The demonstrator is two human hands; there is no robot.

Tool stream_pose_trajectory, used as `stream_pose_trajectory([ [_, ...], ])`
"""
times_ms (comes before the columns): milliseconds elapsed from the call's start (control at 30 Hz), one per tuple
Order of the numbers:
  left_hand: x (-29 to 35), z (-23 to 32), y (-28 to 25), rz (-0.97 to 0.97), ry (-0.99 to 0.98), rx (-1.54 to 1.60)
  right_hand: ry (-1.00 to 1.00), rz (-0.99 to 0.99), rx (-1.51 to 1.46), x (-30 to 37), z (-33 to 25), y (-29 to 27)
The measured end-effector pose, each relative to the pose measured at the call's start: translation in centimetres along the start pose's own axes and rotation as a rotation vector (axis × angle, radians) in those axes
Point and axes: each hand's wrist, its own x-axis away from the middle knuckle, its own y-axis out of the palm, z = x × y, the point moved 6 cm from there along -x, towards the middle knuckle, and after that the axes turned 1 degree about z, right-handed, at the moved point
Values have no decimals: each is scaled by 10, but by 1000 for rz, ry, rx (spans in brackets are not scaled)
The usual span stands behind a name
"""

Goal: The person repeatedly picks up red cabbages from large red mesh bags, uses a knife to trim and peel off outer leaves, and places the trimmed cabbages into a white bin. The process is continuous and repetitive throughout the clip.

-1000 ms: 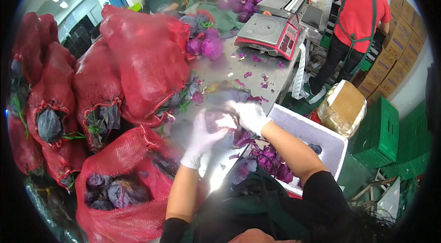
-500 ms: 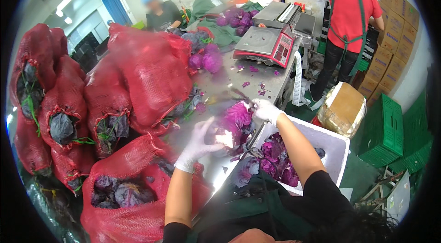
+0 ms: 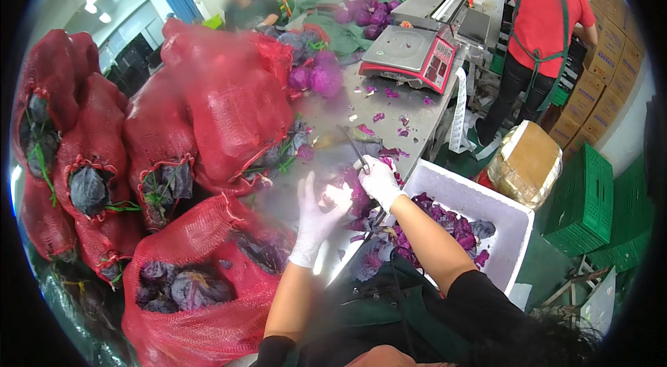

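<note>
- Two white-gloved hands work near the middle of the frame: the left hand point(image 3: 318, 215) and the right hand point(image 3: 380, 181).
- One purple cabbage point(image 3: 358, 197) lies just below and right of the frame's centre, between the two hands, with a pale cut patch facing the left hand.
- The left hand is cupped at the cabbage's left side, its thumb and fingers apart; how firmly it touches cannot be told.
- The right hand's fingers are clamped round the handle of a knife point(image 3: 351, 145), whose dark blade slants toward the upper left.
- The metal table point(image 3: 417, 107) runs toward the upper middle, strewn with purple scraps.
- A white box point(image 3: 511, 235) sits right of centre, with purple leaves point(image 3: 453, 225) inside.
- A red mesh sack point(image 3: 201, 334) gapes at lower left, showing dark cabbages point(image 3: 199, 290); filled sacks point(image 3: 240, 113) are piled above it.
- A red-rimmed scale point(image 3: 399, 47) stands on the table at upper middle, glossy purple heads point(image 3: 323, 77) to its left.
- A co-worker in a red shirt point(image 3: 542, 27) stands at upper right, near stacked cartons point(image 3: 611, 54); green crates point(image 3: 581, 200) are below.
- Another person in a blue cap point(image 3: 256, 6) is at upper left of centre.
</note>
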Motion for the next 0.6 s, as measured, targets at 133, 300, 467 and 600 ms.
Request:
stream_pose_trajectory([
  [133,-15,-16,5,-60,65,111,364,-108,-333,10,42,6],
  [300,-20,-47,3,-203,-233,656,274,-206,-233,6,21,-1],
  [467,-14,-44,3,-107,-261,589,-559,-167,351,32,-82,-18],
  [600,-20,-51,13,-108,-189,545,-572,-371,575,29,-95,-18],
])
